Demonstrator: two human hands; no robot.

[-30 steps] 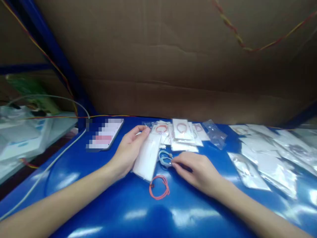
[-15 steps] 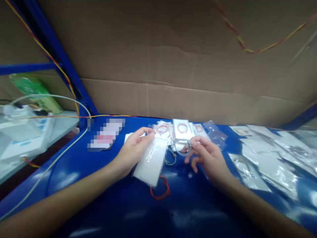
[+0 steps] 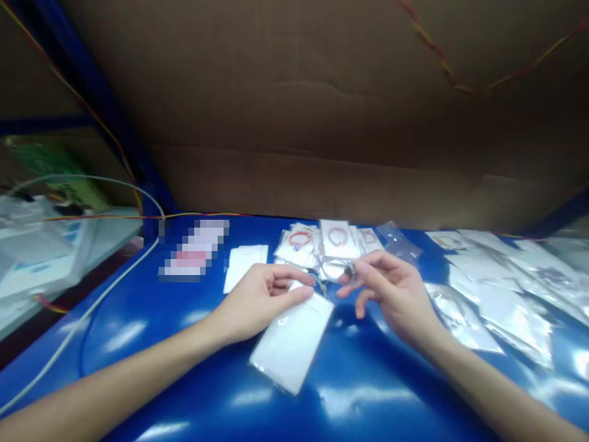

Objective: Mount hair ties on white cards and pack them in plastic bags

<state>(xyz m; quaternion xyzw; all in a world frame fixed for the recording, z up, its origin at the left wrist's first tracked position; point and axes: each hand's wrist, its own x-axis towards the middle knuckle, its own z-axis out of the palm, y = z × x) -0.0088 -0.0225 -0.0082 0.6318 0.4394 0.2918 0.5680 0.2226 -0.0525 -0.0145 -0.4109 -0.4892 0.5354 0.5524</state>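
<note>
In the head view, my left hand (image 3: 271, 298) pinches the upper end of a clear plastic bag with a white card (image 3: 292, 347) inside. The bag slants down toward me over the blue table. To its right, my right hand (image 3: 391, 288) holds a thin grey cord bracelet (image 3: 334, 269) between thumb and fingers, its loop hanging to the left. Behind the hands lie several bagged cards with bracelets; a red bracelet (image 3: 300, 238) and a pinkish one (image 3: 337, 236) show on two of them.
White cards (image 3: 246, 261) are stacked left of the bagged ones. Several flat plastic packets (image 3: 510, 307) spread across the right side. A cardboard wall (image 3: 294, 110) closes off the back. A white cable (image 3: 99, 313) loops along the left edge beside a blue post.
My left hand has moved right and toward me with the bagged card, which now covers the spot where a red loop lay. My right hand keeps the grey bracelet, nearly in place.
</note>
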